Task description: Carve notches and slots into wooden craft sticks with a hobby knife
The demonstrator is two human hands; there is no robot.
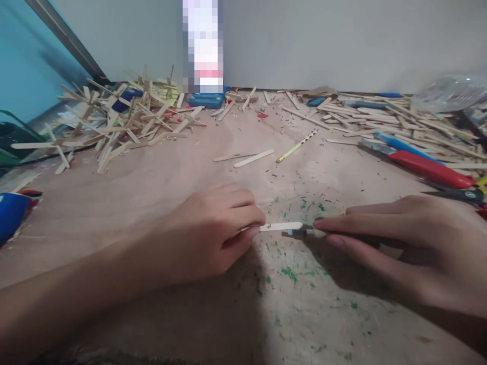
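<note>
My left hand (228,228) pinches a pale craft stick (283,226) between thumb and fingers. The stick's rounded end sticks out to the right, with a small dark mark on it near my fingertips; its other end is hidden by the hand. On the right, my right hand (399,243) is closed on a slim craft knife (304,232), thumb and fingers together. Its dark, shiny tip points left and lies just below the stick's free end. Most of the handle is hidden in my fingers. Whether the blade touches the stick, I cannot tell.
Two loose sticks (253,158) and a yellow pencil (297,145) lie ahead. A heap of joined sticks (144,119) stands back left; loose sticks (380,119) pile up back right. A red-handled cutter (429,168) is at right. Green flecks dot the wooden tabletop (213,324).
</note>
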